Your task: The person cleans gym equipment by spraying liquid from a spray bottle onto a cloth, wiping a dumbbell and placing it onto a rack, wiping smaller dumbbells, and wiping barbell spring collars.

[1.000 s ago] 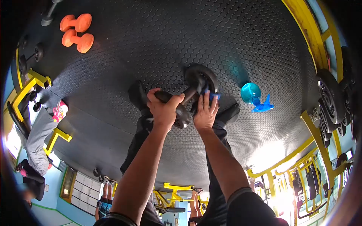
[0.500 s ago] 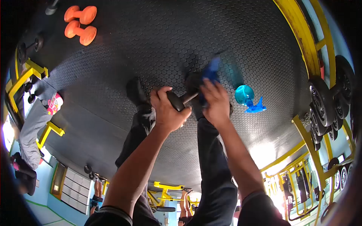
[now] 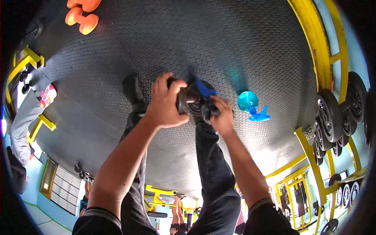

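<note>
- Head view: dark textured floor [image 3: 164, 51] stretches around a black dumbbell [image 3: 192, 98].
- Dark trouser legs [image 3: 215, 168] reach toward the dumbbell, the right ending just beside it.
- A teal spray bottle [image 3: 247, 101] is right of the dumbbell, apart from it.
- Left hand [image 3: 166, 102] curls fingers and thumb around the dumbbell's left end.
- Right hand [image 3: 223, 116], at its right end, bends closed fingers over a blue cloth [image 3: 204, 89].
</note>
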The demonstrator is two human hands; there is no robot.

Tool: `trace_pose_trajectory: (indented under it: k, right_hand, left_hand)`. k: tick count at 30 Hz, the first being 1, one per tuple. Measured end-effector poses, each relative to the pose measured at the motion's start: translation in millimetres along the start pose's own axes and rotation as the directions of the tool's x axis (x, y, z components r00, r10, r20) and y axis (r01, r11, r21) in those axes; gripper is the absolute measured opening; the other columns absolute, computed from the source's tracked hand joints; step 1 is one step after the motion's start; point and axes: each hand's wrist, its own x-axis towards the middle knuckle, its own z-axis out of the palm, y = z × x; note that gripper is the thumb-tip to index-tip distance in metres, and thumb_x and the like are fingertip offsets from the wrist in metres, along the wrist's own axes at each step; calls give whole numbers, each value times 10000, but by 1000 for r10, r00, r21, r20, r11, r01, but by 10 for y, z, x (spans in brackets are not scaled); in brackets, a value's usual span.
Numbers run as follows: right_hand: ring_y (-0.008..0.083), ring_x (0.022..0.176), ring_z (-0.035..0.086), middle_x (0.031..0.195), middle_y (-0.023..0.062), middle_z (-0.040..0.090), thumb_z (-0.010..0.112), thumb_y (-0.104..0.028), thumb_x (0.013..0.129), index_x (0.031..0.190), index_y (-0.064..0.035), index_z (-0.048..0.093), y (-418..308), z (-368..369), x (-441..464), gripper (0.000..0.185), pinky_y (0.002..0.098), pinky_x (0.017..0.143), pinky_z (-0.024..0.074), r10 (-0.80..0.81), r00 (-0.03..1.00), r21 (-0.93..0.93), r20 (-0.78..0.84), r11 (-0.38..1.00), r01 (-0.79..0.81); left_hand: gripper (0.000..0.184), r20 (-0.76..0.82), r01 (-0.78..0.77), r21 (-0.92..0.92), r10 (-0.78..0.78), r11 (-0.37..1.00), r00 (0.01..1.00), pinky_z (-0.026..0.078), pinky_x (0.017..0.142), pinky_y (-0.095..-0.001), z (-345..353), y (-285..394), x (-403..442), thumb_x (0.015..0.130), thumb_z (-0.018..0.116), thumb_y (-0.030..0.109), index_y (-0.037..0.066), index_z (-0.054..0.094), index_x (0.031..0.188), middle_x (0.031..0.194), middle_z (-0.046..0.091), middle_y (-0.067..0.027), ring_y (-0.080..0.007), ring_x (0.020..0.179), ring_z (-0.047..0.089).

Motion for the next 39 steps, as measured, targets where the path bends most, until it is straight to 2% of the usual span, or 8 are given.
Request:
trace_pose_trajectory:
  k: [4,6,14,16,20,24,32,39]
  right_hand:
    - [254,881,630,966,138,668,643,-28,719,980,23,626,48,153,-344,266,325,845,484,623,774,526,-112,698,-485]
    - [207,903,612,960,115,658,718,-117,743,1017,17,618,-58,195,-212,320,333,844,481,675,697,924,243,57,-378]
    - [195,883,617,992,99,657,790,-198,670,1125,20,559,-579,788,228,554,335,785,487,632,716,775,297,278,-568]
    - [210,884,620,986,110,659,764,-168,674,1081,25,585,-608,658,-7,486,342,779,484,637,650,790,414,104,-605]
    - [176,789,613,858,67,652,690,-73,721,979,3,649,-472,452,-762,271,294,731,486,622,620,674,478,194,-713]
    - [161,882,594,944,62,652,661,-84,745,1073,25,584,-490,72,-1296,354,291,823,453,612,631,794,477,7,-608]
    - [178,1203,476,1231,67,562,604,38,798,1333,-36,443,-837,110,-786,563,307,1028,335,418,882,899,-216,437,13]
    - [308,1349,294,1437,79,371,689,-105,637,1295,-87,467,-1121,-267,-21,695,459,1095,251,12,989,105,-148,994,3]
  left_hand:
    - [836,141,146,-98,-131,984,981,393,942,-530,-254,-107,232,548,733,139,173,382,1307,1348,258,-255,-457,1214,368]
    - [840,171,344,-215,-311,914,935,423,935,-450,-382,-217,363,624,665,73,177,333,1389,1309,377,-209,-365,1150,463]
    - [674,170,370,-448,-328,814,929,480,753,-413,-286,-958,505,755,603,103,206,395,1388,859,587,-124,-225,793,596]
    - [661,-256,237,477,-124,846,959,463,837,-442,-54,-729,437,768,619,237,180,396,1388,1019,584,-180,-304,832,610]
    - [590,-32,13,332,-2,943,999,459,900,-446,418,327,400,777,627,349,27,482,1250,1278,418,-255,-421,898,596]
    - [533,75,453,362,-510,815,857,485,849,-466,858,394,512,768,649,333,-38,526,1131,1084,559,-240,-405,969,599]
    - [338,186,373,62,-378,926,907,486,805,-405,-9,205,49,801,622,254,-6,587,1014,1016,630,-166,-335,979,612]
    - [540,467,556,-831,-529,12,709,437,909,-332,-25,401,119,878,524,522,110,530,1227,1130,610,-24,-197,1062,576]
